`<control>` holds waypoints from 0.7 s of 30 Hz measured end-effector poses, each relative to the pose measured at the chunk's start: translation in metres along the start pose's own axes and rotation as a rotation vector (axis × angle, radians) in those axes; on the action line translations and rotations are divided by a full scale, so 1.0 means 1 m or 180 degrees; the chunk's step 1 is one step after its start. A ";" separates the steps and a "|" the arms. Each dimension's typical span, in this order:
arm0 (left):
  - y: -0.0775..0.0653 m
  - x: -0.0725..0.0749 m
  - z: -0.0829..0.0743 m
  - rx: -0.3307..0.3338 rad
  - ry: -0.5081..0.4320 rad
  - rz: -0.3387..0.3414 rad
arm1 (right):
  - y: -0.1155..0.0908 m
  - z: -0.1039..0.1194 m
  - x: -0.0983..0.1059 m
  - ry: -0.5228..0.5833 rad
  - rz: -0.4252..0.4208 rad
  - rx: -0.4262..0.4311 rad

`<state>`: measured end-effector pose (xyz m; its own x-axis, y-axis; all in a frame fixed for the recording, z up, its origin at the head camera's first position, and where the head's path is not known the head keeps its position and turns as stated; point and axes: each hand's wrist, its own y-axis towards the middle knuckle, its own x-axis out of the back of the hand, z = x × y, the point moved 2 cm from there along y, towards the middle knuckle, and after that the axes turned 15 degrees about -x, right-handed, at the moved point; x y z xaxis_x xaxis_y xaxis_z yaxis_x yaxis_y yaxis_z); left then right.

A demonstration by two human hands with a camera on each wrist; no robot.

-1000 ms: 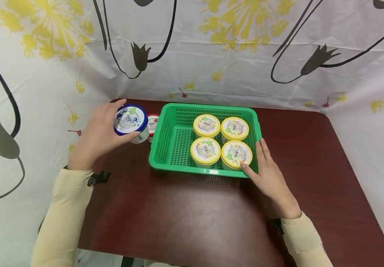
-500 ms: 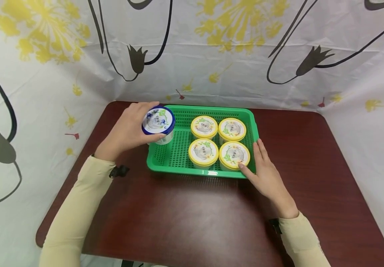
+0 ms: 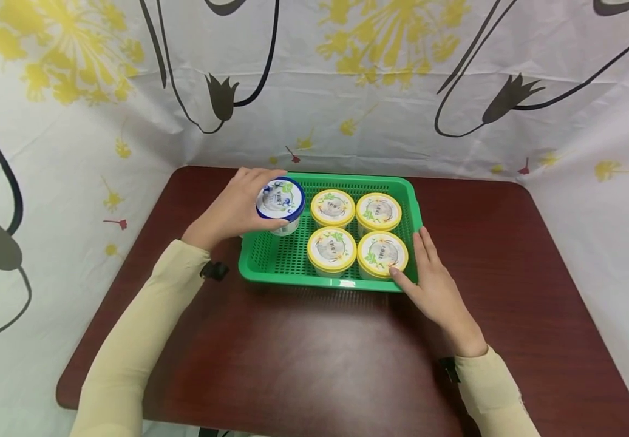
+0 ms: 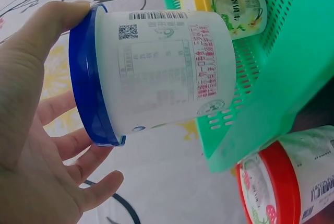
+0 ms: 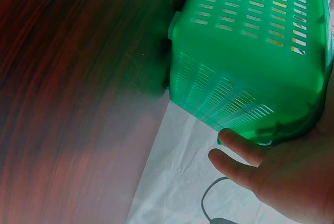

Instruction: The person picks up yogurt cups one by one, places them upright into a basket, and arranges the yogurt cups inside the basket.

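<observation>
My left hand grips a white plastic tub with a blue lid, thumb and fingers around its lid. The tub is over the left end of a green perforated basket; its printed side faces the left wrist camera. Several yellow-lidded tubs stand in the right half of the basket. My right hand rests at the basket's front right corner. Its fingers lie straight along the outer side, and the thumb reaches over the rim to the nearest yellow lid.
A red-lidded tub stands outside the basket's left end, hidden behind my left hand in the head view. The dark red-brown table has rounded corners. A white cloth with printed flowers hangs along the back and sides.
My left hand has carried the blue-lidded tub rightward, from beside the red-lidded tub to over the basket's left end. The right hand has stayed at the basket's corner.
</observation>
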<state>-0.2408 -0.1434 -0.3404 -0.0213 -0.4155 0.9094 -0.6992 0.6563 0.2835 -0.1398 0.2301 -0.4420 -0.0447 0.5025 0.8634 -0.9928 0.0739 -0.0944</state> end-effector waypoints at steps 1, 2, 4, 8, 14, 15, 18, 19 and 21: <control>0.002 -0.002 0.001 0.0006 -0.0041 0.0018 | 0.000 0.000 0.000 -0.0001 -0.0002 -0.0001; 0.003 -0.003 0.002 0.0010 -0.0073 0.0037 | 0.000 0.000 -0.001 -0.0003 -0.0006 -0.0002; 0.007 -0.006 0.004 0.0028 -0.0144 0.0079 | 0.000 -0.001 -0.001 -0.0002 -0.0018 0.0003; 0.014 -0.013 0.009 0.0086 -0.0253 0.0206 | 0.000 -0.001 -0.002 0.0014 -0.0034 0.0011; 0.021 -0.021 0.016 0.0157 -0.0329 0.0465 | 0.000 -0.001 -0.002 0.0042 -0.0049 0.0027; 0.022 -0.022 0.016 0.0169 -0.0333 0.0509 | 0.000 -0.001 -0.002 0.0044 -0.0050 0.0027; 0.025 -0.026 0.019 0.0183 -0.0348 0.0653 | 0.000 -0.001 -0.002 0.0060 -0.0056 0.0034; 0.026 -0.028 0.020 0.0174 -0.0343 0.0698 | 0.000 -0.001 -0.002 0.0063 -0.0057 0.0034; 0.027 -0.032 0.022 0.0163 -0.0324 0.0793 | 0.000 -0.001 -0.002 0.0067 -0.0058 0.0035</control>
<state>-0.2749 -0.1267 -0.3683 -0.2671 -0.3080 0.9131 -0.6986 0.7146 0.0367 -0.1400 0.2299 -0.4441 -0.0243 0.5192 0.8543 -0.9946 0.0739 -0.0731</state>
